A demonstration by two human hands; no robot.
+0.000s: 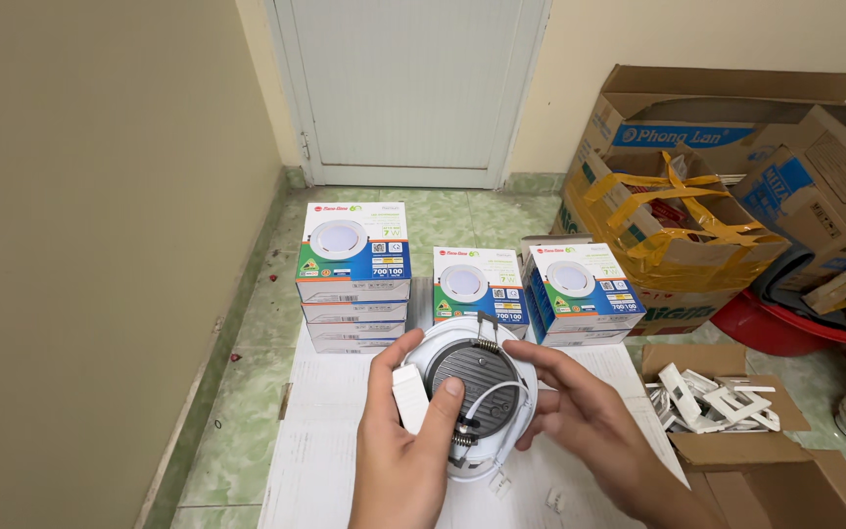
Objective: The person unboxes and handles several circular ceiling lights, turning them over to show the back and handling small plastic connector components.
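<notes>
A round white recessed LED downlight [472,397], judged light, rigid and best gripped by its rim clear of the spring clips and thin wire, is held back-up above the paper-covered table [315,460], clasped by the left hand [408,451] and steadied at the rim by the right hand [580,421].

Round white downlight [477,387], back side up, dark ribbed heat sink in the middle, spring clips at top and bottom, white driver box and wire attached, held above white paper.
</notes>
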